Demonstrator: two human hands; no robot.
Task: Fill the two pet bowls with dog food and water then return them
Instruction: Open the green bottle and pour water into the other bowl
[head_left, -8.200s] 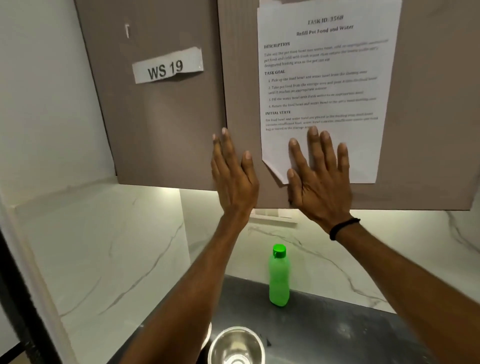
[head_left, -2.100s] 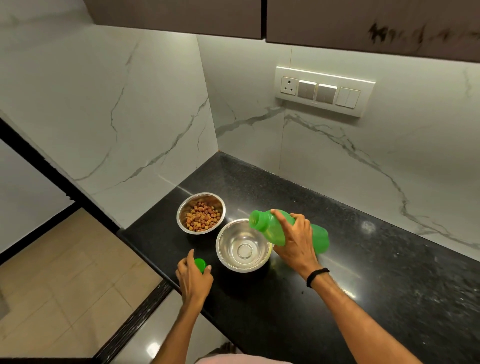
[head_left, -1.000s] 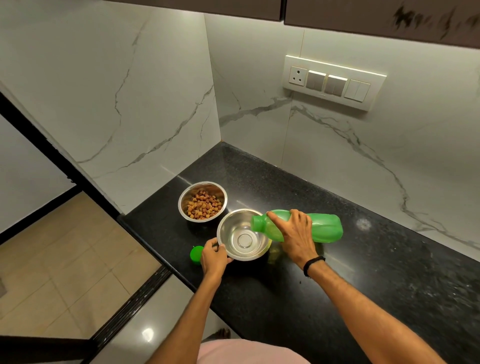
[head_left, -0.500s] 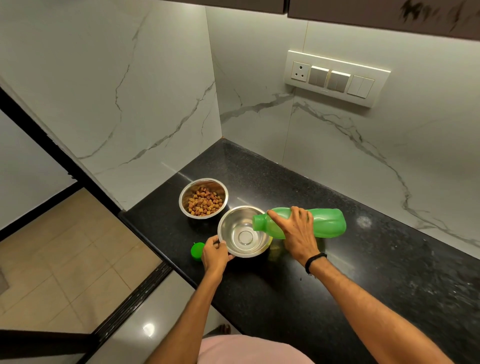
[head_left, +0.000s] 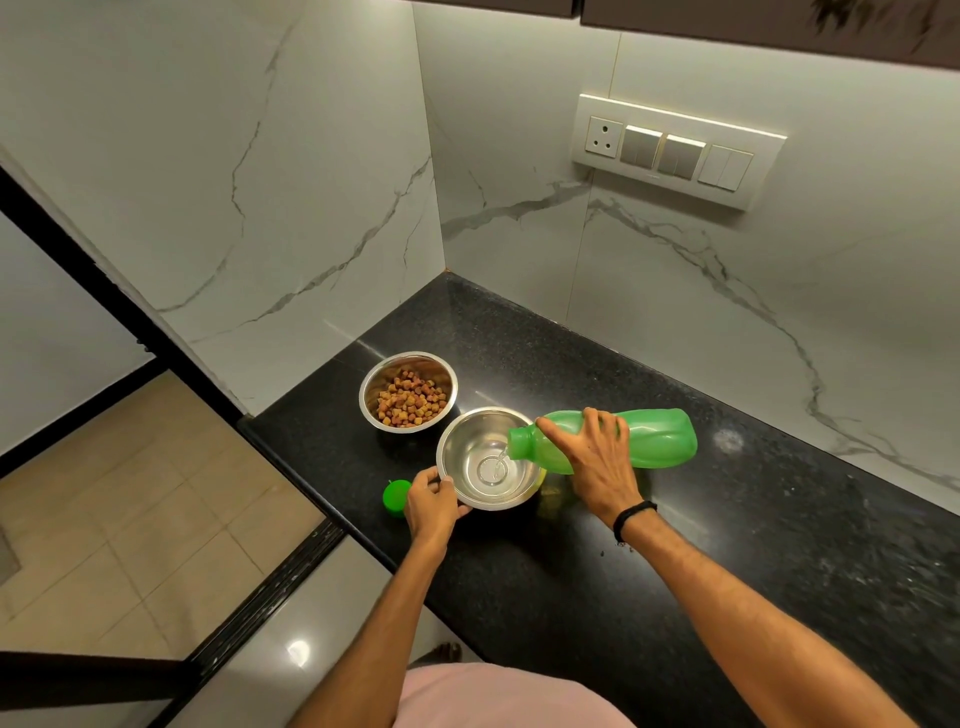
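Two steel bowls stand side by side near the counter's left end. The far bowl (head_left: 372, 410) holds brown dog food pieces. The near bowl (head_left: 457, 441) has a little water in its bottom. My right hand (head_left: 592, 457) grips a green bottle (head_left: 657, 439) lying almost level, its open mouth over the near bowl's right rim, and a thin stream of water runs from it into the bowl. My left hand (head_left: 434, 504) holds the near bowl's front-left rim. The bottle's green cap (head_left: 396, 497) rests on the counter just left of that hand.
The black granite counter (head_left: 727, 545) ends at a front edge just beside the cap, with tiled floor below on the left. White marble walls meet in a corner behind the bowls. A switch panel (head_left: 675, 150) is on the back wall under dark cabinets.
Over the last second the bottle has tipped a little further and water has begun running into the near bowl. My left hand stays on the bowl's rim. The cap lies where it was put.
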